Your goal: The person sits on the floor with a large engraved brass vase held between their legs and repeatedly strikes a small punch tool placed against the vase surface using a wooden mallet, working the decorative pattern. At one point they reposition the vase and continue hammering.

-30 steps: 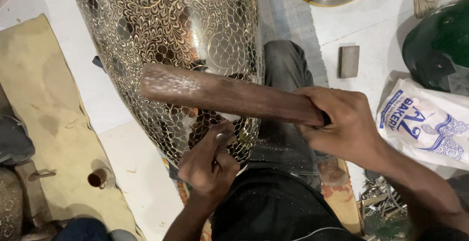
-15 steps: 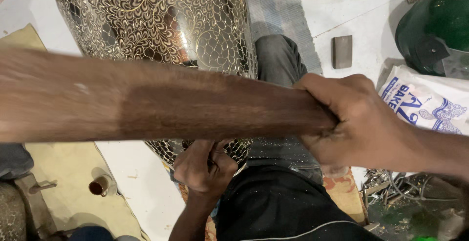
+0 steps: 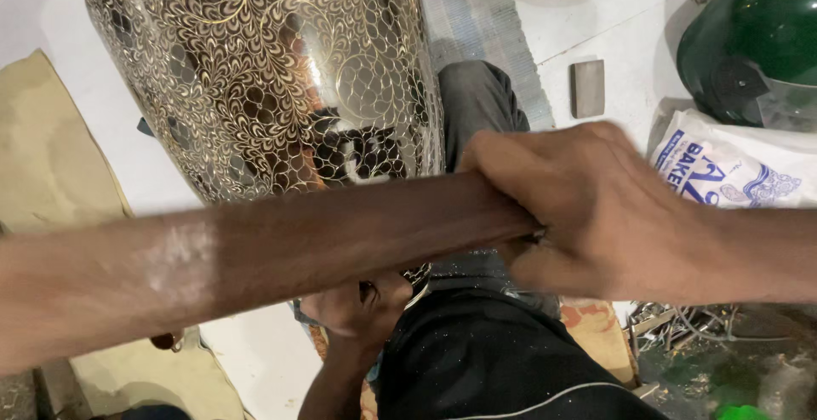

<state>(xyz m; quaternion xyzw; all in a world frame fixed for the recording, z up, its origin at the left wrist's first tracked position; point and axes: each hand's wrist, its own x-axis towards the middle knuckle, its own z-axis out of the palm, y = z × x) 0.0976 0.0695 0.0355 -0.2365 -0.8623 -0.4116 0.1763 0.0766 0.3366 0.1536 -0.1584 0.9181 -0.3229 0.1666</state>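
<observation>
**Wooden mallet held across an engraved metal vessel**

Head view: The right hand (image 3: pixel 587 216) is closed around a long wooden mallet (image 3: pixel 255 258), which lies blurred across the frame. Below it, the left hand (image 3: pixel 357 305) is curled at the lower edge of the large engraved metal vessel (image 3: pixel 264 80); what it grips is hidden. A green helmet (image 3: pixel 753 41), a printed bag (image 3: pixel 736 169) and a small grey block (image 3: pixel 587 88) lie to the right.

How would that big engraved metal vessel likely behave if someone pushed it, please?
The engraved metal vessel has a rounded, bulging wall, so it would probably roll or rock. Its shiny surface looks slippery to grip. It seems rigid, and probably heavy given its bulk beside the right hand gripping the wooden stick.
</observation>
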